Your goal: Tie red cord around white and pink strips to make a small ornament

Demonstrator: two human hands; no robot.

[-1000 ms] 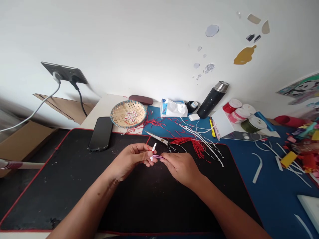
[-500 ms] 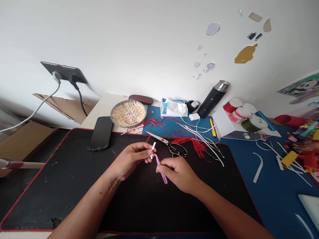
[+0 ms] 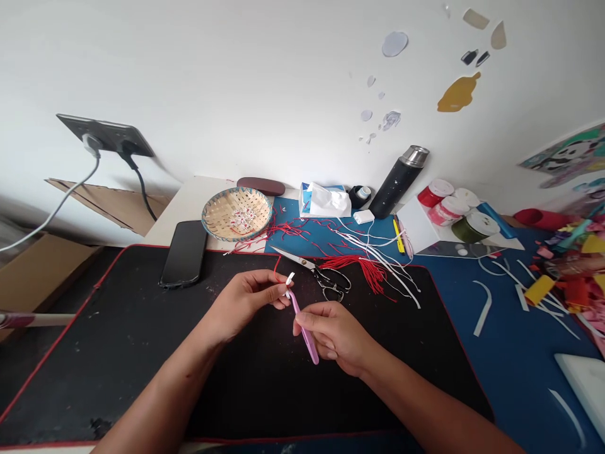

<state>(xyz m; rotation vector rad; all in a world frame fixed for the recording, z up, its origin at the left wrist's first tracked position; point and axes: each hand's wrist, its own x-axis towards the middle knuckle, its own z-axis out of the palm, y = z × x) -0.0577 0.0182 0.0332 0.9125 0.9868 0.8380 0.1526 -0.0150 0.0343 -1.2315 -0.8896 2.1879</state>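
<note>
Between thumb and fingertips, my left hand (image 3: 253, 296) pinches a small white strip (image 3: 290, 277). A red cord (image 3: 276, 268) curves up beside those fingertips. My right hand (image 3: 333, 334) is closed around purple bent-tip tweezers (image 3: 307, 337); their curved tip touches the white piece just under my left thumb. Fingers partly cover that small piece, so its exact shape is unclear. Both hands are over a black mat (image 3: 255, 391) with a red edge. Just beyond them lies a pair of scissors (image 3: 326, 274), blades toward the left.
Behind the mat are a woven basket (image 3: 212, 217) with small red-and-white pieces, a phone (image 3: 184, 254), red cords (image 3: 375, 274), white cords (image 3: 397, 268), a tissue pack (image 3: 326, 200) and a black flask (image 3: 399, 183). Cord spools (image 3: 475, 226) and coloured scraps (image 3: 576, 284) sit at right.
The tweezers have tilted steeper, their rear end lower, and my right hand has shifted slightly down. The white strip has turned in my left fingertips. The whole view has moved a little.
</note>
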